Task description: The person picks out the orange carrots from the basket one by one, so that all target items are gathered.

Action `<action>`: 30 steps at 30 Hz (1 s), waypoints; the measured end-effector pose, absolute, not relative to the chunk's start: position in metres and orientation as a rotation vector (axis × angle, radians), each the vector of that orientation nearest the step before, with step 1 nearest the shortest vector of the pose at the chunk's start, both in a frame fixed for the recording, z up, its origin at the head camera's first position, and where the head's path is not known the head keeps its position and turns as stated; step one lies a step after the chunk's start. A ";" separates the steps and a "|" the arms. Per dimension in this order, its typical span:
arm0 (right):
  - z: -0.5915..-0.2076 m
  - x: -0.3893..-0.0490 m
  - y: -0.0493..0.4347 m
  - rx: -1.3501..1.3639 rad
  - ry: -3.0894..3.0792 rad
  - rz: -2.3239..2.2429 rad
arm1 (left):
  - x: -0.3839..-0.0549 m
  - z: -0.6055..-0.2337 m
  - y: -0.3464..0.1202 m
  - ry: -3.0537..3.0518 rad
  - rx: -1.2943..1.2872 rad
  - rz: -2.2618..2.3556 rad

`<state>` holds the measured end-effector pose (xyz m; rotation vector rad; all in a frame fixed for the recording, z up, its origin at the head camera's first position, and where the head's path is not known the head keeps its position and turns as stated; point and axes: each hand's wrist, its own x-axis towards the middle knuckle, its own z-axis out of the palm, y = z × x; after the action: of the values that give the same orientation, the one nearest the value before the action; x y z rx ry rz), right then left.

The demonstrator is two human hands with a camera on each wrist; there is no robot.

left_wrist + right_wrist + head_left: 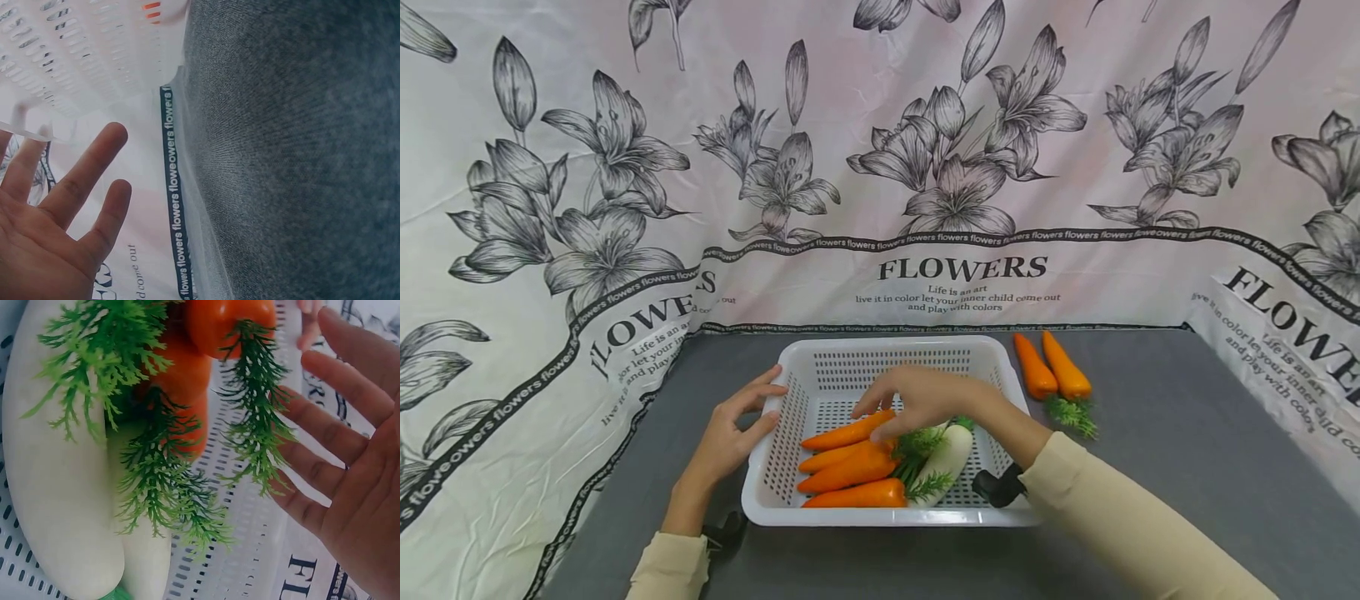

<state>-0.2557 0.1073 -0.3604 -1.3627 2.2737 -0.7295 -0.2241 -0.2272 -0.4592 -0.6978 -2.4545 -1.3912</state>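
A white perforated plastic basket (895,517) holds several orange carrots (857,492) side by side. White radishes (62,487) lie to their right, partly covered by feathery green carrot tops (256,419). My right hand (913,396) hovers inside the basket over the rearmost carrot (842,435). Its fingers are spread, with nothing between them in the right wrist view. At the basket's left side is my left hand (733,429), fingertips touching the rim. The left wrist view shows that hand's fingers (84,178) extended and apart beside the basket's slotted wall.
Two more carrots (1063,375) with green tops lie on the grey tabletop (1157,433), right of the basket. A white fabric sheet (820,287) printed with flowers and lettering rises along the back and sides. Black wrist straps show at both sleeves.
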 end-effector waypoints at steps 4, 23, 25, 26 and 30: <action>-0.362 -0.254 0.100 -1.356 2.229 -0.709 | -0.224 -0.458 -0.228 -2.446 -0.701 -1.390; -0.379 -0.246 0.086 -1.372 2.237 -0.456 | -0.223 -0.458 -0.227 -2.436 -0.716 -1.469; -0.379 -0.245 0.086 -1.362 2.256 -0.424 | -0.223 -0.459 -0.227 -2.435 -0.718 -1.470; -0.379 -0.245 0.086 -1.358 2.264 -0.410 | -0.223 -0.459 -0.228 -2.435 -0.720 -1.469; -0.380 -0.245 0.086 -1.340 2.263 -0.419 | -0.224 -0.460 -0.228 -2.430 -0.724 -1.468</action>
<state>-0.2451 0.0861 -0.3800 -1.3396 2.2634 -0.4186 -0.2240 -0.2282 -0.4596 -0.7244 -2.4303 -1.4683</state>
